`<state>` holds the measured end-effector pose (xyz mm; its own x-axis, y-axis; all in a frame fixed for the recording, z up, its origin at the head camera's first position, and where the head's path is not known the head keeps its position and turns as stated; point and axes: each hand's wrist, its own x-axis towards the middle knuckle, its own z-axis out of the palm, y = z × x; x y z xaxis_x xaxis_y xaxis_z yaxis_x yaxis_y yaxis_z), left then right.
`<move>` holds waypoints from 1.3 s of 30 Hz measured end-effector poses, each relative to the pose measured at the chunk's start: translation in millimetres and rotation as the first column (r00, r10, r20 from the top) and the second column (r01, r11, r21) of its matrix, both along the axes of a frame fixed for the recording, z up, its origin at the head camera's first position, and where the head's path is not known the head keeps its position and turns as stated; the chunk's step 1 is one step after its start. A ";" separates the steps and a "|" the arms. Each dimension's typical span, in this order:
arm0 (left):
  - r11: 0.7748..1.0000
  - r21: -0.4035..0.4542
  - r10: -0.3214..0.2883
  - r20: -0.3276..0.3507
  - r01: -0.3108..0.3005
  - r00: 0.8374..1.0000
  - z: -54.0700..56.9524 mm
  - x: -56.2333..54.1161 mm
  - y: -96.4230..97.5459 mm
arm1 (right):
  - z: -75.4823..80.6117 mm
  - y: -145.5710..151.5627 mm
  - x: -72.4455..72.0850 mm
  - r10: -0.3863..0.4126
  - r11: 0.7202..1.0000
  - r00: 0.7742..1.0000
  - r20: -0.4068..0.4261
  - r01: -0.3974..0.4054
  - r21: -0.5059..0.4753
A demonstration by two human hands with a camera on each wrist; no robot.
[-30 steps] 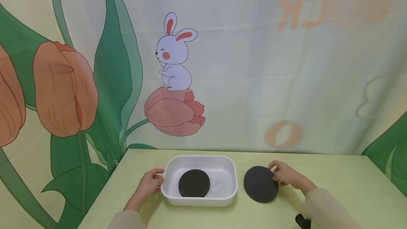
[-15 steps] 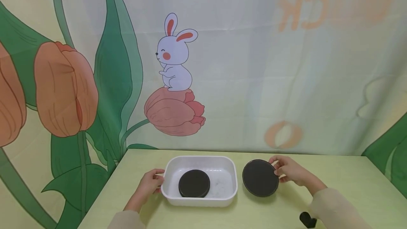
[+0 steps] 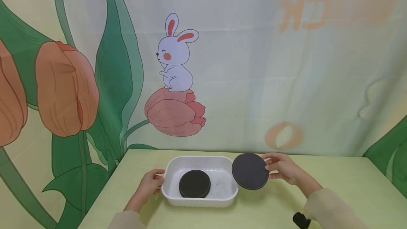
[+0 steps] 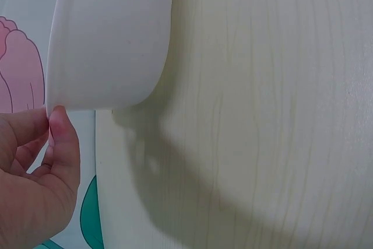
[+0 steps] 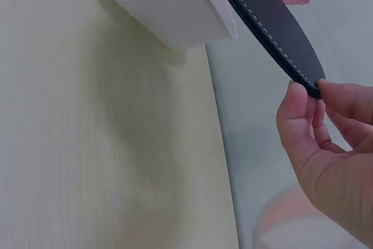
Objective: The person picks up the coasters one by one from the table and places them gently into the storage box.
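My left hand (image 3: 150,183) pinches the left rim of a white rectangular tub (image 3: 200,202) between thumb and fingers; the left wrist view shows the thumb (image 4: 64,138) against its outer wall. Inside the tub, left of its middle, lies a thick round black piece (image 3: 194,183), perhaps a stack of coasters. My right hand (image 3: 283,168) holds a round black coaster (image 3: 250,171) by its right edge, raised above the table and tilted. White stitching runs along the coaster's border (image 5: 274,33). Its left edge overlaps the tub's right rim in the head view.
The tub stands on a pale wood-grain table (image 3: 343,186). Behind the table's back edge hangs a curtain (image 3: 238,80) printed with tulips and a rabbit. A small black object (image 3: 301,220) shows beside the right sleeve.
My right hand has lifted the coaster from right of the tub and carried it up and left to the tub's right rim. The left hand and tub have stayed in place.
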<state>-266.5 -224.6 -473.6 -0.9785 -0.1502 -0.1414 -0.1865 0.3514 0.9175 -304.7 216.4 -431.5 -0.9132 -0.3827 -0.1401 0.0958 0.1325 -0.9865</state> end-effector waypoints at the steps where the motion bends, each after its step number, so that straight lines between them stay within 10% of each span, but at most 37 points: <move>1: 1.000 -0.001 0.000 0.000 0.000 1.000 -0.3 -0.2 -0.1 | 0.4 -3.1 0.1 0.002 1.000 1.000 0.005 -0.002 -0.010; 39: 1.000 0.004 0.002 0.010 -0.002 1.000 1.2 0.4 0.8 | -22.4 -132.5 -5.3 0.030 0.995 0.998 0.063 -0.024 -0.094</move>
<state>-266.0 -223.9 -472.3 -0.9768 -0.1513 -0.1517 -0.1963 0.3477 0.9168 -310.0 83.9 -453.8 -0.8928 -0.4209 -0.1608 0.1570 0.0438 -0.9866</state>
